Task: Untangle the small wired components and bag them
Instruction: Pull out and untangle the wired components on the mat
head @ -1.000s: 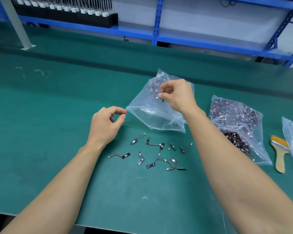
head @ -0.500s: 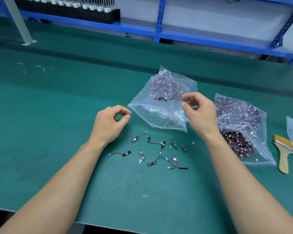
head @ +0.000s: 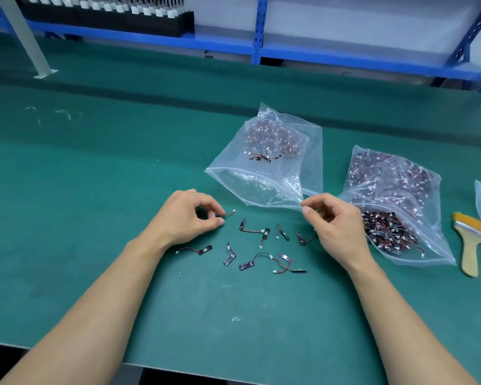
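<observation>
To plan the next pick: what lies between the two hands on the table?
Several loose wired components lying on the green table, per the head view.

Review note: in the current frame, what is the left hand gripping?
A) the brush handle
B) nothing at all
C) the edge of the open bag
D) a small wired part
D: the left hand pinches a small wired part between thumb and forefinger, with the wire and its white plug sticking out past the fingertips.

Left hand (head: 186, 218) pinches one wired component (head: 229, 214) near the clear bag (head: 261, 184); right hand (head: 336, 229) hovers, fingers loosely curled.
</observation>
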{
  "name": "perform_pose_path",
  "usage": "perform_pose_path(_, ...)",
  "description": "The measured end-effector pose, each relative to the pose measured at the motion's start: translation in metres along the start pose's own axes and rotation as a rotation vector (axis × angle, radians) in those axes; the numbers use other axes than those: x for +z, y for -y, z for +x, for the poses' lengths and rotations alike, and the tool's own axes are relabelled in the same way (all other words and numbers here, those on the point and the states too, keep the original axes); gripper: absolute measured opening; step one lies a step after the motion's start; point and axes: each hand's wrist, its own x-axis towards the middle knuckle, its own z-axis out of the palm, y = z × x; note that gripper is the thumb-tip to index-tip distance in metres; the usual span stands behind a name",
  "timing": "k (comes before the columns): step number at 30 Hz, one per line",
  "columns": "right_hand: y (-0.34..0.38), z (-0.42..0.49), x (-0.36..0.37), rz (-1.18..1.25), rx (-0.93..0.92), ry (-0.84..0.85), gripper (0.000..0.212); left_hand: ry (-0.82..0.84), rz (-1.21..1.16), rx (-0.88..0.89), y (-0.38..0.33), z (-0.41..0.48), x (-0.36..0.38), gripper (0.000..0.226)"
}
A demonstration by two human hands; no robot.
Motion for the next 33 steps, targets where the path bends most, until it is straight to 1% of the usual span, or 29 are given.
perform_pose_path(4,-0.005,-0.001,-0.002,-0.02,0.015,0.13,0.021,-0.027,0.029,-0.03,0.001,0.001,-0.001,0.012)
perform_pose_path(7,-0.004,-0.001,-0.007,-0.039,0.01,0.217,0.022,-0.055,-0.053,-0.06,0.0,0.001,0.001,0.011)
perform_pose_path(9,0.0,-0.001,-0.012,-0.072,-0.051,0.268,0.022,-0.082,-0.106,-0.074,0.0,0.001,0.001,0.008)
perform_pose_path(13,0.016,-0.007,-0.018,-0.099,-0.153,0.438,0.012,-0.113,-0.141,-0.085,-0.001,0.002,0.002,0.007)
perform_pose_path(15,0.022,-0.012,-0.018,-0.143,-0.183,0.534,0.017,-0.115,-0.145,-0.087,0.0,0.001,0.002,0.008)
perform_pose_path(18,0.026,-0.015,-0.02,-0.217,-0.153,0.622,0.025,-0.114,-0.144,-0.084,0.001,0.001,0.002,0.009)
perform_pose_path(20,0.026,-0.016,-0.025,-0.257,-0.126,0.66,0.025,-0.113,-0.144,-0.08,0.001,0.001,0.003,0.009)
perform_pose_path(23,0.025,-0.018,-0.027,-0.306,-0.117,0.712,0.011,-0.116,-0.147,-0.079,0.002,0.001,0.003,0.01)
perform_pose_path(28,0.025,-0.02,-0.027,-0.334,-0.094,0.711,0.019,-0.119,-0.158,-0.086,0.002,0.001,0.004,0.01)
perform_pose_path(33,0.023,-0.019,-0.033,-0.192,-0.053,0.661,0.023,-0.133,-0.157,-0.101,0.002,0.003,0.005,0.011)
